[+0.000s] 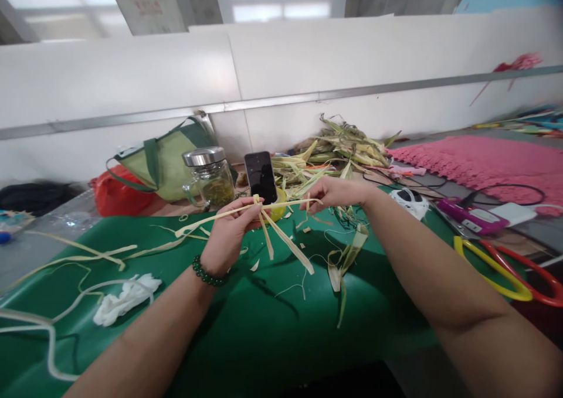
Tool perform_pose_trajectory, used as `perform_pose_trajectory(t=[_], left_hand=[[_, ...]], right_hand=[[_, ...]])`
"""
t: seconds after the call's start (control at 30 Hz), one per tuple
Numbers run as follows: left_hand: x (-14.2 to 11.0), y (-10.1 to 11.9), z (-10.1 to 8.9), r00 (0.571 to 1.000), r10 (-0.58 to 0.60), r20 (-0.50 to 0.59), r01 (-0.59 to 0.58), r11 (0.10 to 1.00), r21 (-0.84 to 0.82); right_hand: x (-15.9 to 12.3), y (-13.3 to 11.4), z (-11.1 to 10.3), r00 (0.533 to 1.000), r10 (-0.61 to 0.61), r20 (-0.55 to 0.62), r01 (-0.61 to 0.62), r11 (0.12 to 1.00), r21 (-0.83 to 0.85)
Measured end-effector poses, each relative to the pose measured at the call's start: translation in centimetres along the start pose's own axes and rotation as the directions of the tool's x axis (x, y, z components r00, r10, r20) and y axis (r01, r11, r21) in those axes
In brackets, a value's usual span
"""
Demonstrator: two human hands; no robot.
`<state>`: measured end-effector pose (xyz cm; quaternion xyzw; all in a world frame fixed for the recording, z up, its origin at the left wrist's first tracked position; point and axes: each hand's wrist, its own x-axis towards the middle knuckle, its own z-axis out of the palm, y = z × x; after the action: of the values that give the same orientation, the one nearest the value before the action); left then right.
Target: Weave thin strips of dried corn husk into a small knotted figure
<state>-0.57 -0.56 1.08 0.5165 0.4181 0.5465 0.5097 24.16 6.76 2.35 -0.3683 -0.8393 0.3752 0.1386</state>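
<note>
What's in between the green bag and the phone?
A glass jar with a shiny lid stands between the green bag and the phone, in the head view.

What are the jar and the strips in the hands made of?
The jar looks like clear, glossy glass, since its contents show through, though clear plastic is possible; its lid seems to be brushed or polished metal, silvery and shiny. The strips look like dried husk, matte, pale yellow and creased lengthwise.
</note>
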Motion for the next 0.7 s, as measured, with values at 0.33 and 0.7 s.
perform_pose_trajectory(t=[0.33,0.7], left_hand=[[0.1,-0.1,0.0,1.0,-0.012,0.01,0.012,1.0,0.005],[0.1,-0.2,0.0,1.0,-0.006,0.014,0.006,1.0,-0.008]], right_hand=[[0.3,0.3,0.4,0.994,0.088,0.06,-0.093,0.992,0.085],[0.0,-0.6,0.0,0.999,-0.039,-0.027,0.037,0.996,-0.081]])
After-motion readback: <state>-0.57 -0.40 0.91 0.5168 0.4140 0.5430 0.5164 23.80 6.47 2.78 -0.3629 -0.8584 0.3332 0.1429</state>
